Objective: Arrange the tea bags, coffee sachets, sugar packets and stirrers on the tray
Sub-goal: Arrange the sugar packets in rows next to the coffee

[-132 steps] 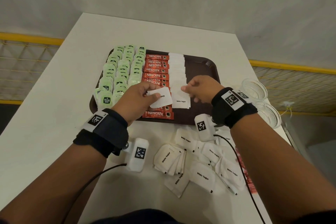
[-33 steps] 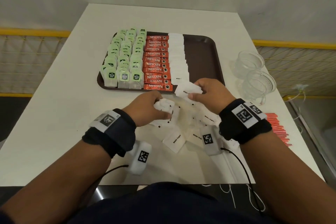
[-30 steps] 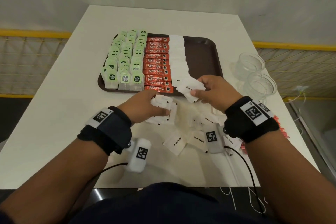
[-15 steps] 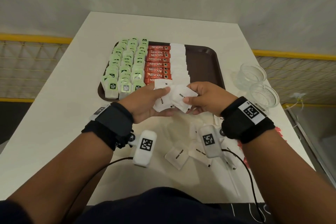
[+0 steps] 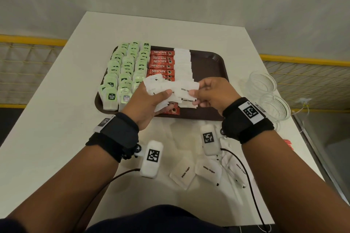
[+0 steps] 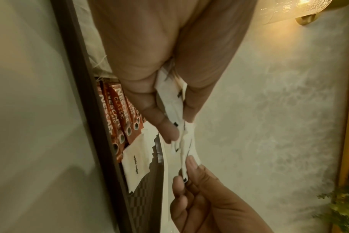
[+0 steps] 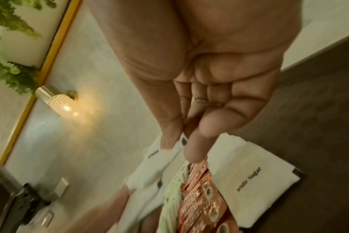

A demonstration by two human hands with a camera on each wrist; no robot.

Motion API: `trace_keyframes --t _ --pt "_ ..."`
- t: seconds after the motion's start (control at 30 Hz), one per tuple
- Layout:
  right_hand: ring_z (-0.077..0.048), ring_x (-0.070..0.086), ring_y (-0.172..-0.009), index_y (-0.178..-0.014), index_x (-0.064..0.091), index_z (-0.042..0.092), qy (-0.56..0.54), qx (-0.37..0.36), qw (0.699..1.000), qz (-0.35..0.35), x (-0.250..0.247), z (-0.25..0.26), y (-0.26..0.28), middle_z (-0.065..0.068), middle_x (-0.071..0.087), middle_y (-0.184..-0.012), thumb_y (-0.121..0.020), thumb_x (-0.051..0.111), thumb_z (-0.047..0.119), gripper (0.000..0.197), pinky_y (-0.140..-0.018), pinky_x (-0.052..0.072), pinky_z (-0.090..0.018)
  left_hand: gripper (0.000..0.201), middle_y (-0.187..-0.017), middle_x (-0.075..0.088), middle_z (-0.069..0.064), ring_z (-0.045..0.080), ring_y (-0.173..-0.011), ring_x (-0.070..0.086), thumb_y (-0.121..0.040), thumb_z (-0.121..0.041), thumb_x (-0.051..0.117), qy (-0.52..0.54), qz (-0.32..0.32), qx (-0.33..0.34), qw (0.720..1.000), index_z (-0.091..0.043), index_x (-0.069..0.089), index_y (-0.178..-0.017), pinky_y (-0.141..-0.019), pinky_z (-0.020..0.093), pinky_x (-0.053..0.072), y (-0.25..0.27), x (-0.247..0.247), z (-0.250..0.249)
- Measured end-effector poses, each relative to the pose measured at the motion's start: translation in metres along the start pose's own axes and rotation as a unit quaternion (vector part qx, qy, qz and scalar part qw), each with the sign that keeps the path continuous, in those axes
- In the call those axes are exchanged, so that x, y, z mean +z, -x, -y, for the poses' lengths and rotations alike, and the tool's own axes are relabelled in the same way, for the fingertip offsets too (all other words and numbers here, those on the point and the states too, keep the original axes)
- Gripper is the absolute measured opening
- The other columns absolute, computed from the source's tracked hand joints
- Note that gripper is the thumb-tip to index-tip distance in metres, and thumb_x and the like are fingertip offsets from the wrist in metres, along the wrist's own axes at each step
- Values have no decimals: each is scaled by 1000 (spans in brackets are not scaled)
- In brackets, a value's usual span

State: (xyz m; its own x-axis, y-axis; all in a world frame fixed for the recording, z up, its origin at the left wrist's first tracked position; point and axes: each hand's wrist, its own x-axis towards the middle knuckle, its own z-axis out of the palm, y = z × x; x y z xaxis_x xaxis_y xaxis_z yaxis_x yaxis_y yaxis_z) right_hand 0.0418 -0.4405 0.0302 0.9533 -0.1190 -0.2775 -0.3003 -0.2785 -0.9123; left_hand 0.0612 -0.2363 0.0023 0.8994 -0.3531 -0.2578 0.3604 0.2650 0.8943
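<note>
A dark brown tray (image 5: 212, 62) holds rows of green tea bags (image 5: 125, 70), a column of red coffee sachets (image 5: 162, 62) and a column of white sugar packets (image 5: 182, 60). Above the tray's near edge my left hand (image 5: 149, 100) grips a bunch of white sugar packets (image 5: 159, 85). My right hand (image 5: 210, 92) pinches one packet (image 5: 186, 88) at the end of that bunch. In the left wrist view the packets (image 6: 181, 126) sit between thumb and fingers, and the right fingertips (image 6: 191, 164) pinch the end. More sugar packets (image 5: 208, 171) lie loose on the table. Red stirrers (image 5: 287, 143) peek out by my right forearm.
Two clear glass bowls (image 5: 269, 92) stand right of the tray on the white table (image 5: 56, 128). The right part of the tray is bare. Yellow railing with mesh runs behind the table on both sides. Sensor cables trail from both wrists.
Both hands have lifted from the loose pile on the table, up over the tray's near edge. The left carries a gathered bunch of packets and the right has taken hold of its end.
</note>
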Motion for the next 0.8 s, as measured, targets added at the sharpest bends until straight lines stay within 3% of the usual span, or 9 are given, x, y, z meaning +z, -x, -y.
trace_keyframes --t 0.1,0.17,0.33,0.43,0.53,0.6,0.73,0.8 --pt "-18 69 -68 -83 64 13 10 33 999 -10 -10 -9 -7 0 71 -68 -84 73 13 9 -50 48 -21 47 -123 69 8 25 -104 71 -90 -1 66 -3 -30 6 1000 -14 52 -133 -77 38 62 -5 -6 0" --pt "-19 69 -71 -82 64 15 74 62 995 3 -15 -17 -11 -1 70 -71 -86 71 15 9 -54 49 -23 48 -124 68 8 26 -104 71 -90 -1 67 -13 -40 11 999 -16 51 -133 -83 43 60 -7 -9 -1" --pt "-11 64 -63 -90 64 14 202 102 974 3 -13 -27 -17 -3 69 -80 -85 73 22 13 -53 45 -20 44 -123 68 8 27 -105 71 -90 -1 67 -13 -37 11 999 -17 54 -129 -81 41 61 -10 -12 1" --pt "-10 62 -60 -91 66 12 234 96 967 -4 -7 -26 -20 -3 69 -79 -83 75 24 17 -57 46 -22 48 -125 67 9 26 -106 70 -90 -2 67 -6 -29 2 1000 -15 51 -133 -83 42 60 -12 -13 2" --pt "-15 65 -65 -93 65 8 261 93 961 -6 -1 -24 -25 -9 72 -88 -82 75 23 21 -76 56 -32 50 -125 67 8 26 -107 70 -90 -2 67 -1 -25 -3 1000 -16 50 -135 -84 43 60 -12 -13 4" --pt "-19 67 -70 -91 64 9 281 100 955 -5 1 -23 -26 -12 73 -90 -82 75 25 21 -83 56 -36 49 -125 68 8 26 -107 70 -90 -2 66 -1 -21 -5 1000 -16 51 -135 -85 42 60 -12 -13 4" --pt "-22 65 -84 -100 61 11 330 66 940 -54 1 -22 -24 -7 67 -96 -82 73 38 34 -83 55 -37 48 -121 70 7 26 -104 71 -90 0 66 4 -17 -9 1000 -15 52 -133 -81 39 61 -9 -11 5" --pt "-17 62 -80 -98 58 16 280 16 957 -77 3 -16 -18 -3 64 -95 -84 68 46 34 -79 54 -35 45 -119 70 7 27 -104 71 -90 1 65 6 -8 -12 1000 -16 54 -130 -80 40 61 -8 -8 6"
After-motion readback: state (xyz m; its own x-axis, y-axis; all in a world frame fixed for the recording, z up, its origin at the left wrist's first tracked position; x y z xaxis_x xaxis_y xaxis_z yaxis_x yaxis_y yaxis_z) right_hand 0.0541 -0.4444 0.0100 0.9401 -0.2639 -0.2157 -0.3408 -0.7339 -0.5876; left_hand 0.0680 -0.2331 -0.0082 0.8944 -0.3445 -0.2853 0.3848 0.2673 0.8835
